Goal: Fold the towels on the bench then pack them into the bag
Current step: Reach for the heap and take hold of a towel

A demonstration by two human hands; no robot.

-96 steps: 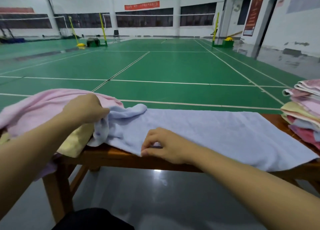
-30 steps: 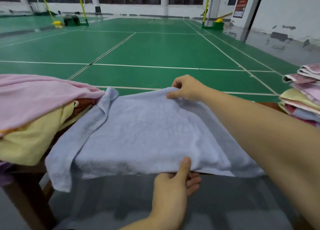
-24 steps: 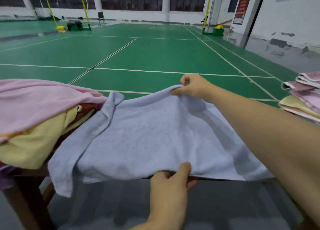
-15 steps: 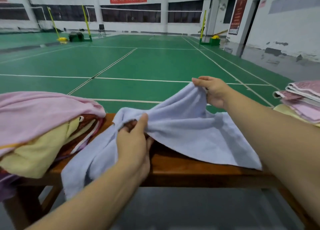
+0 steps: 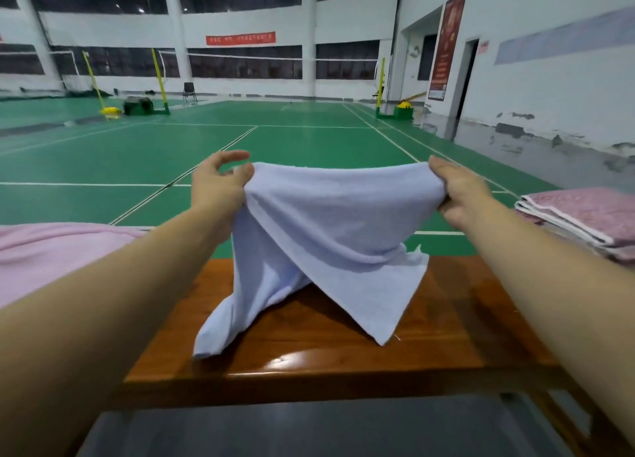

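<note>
Bench (image 5: 446, 336) wood is shining brown under us, and we are seeing bare room on it to the left, right and front of the blue towel (image 5: 330, 243). We are holding that towel up over the middle of the bench. Its two low corners are drooping down and touching the wood. We are seeing a pink towel (image 5: 51, 250) lying at the left end and a stack of folded towels (image 5: 584, 216) sitting at the right end. Our left hand (image 5: 216, 188) is pinching one top corner with the thumb, and the first finger is sticking up. Our right hand (image 5: 460, 188) is gripping the other top corner, fingers curled. Both arms are reaching out straight.
</note>
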